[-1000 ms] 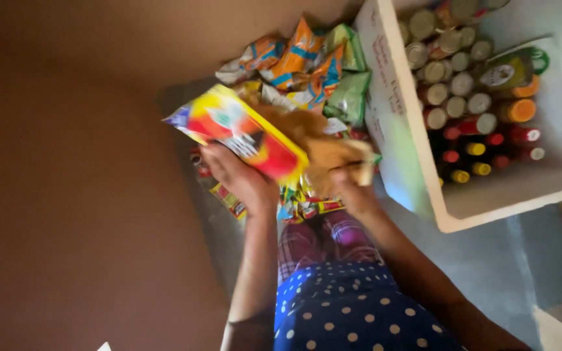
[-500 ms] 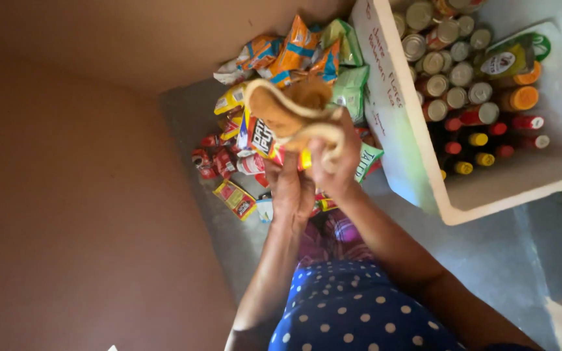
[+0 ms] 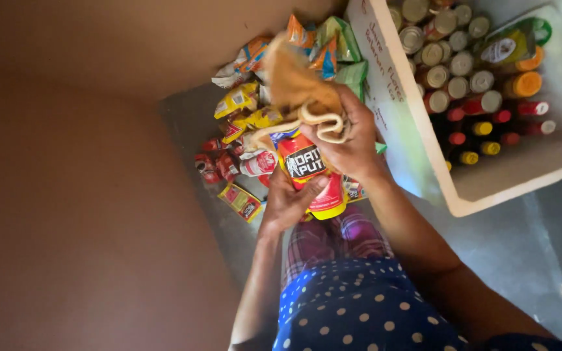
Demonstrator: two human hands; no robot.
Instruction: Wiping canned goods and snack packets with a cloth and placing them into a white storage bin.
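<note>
The tan cloth bag [image 3: 297, 81] is hiding part of the snack packets [image 3: 242, 123] heaped on the floor. The right hand [image 3: 346, 140] is gripping the bag's cream handles, fingers curled. The left hand [image 3: 290, 198] is clasping a red-and-yellow packet [image 3: 310, 172] below the bag. A white crate [image 3: 424, 149] is holding upright cans and capped bottles [image 3: 469, 78], its far edge cut off.

Left hand [image 3: 287, 201] gripping red-yellow packet [image 3: 313, 175], right hand [image 3: 346, 140] holding brown bag [image 3: 297, 84]
</note>
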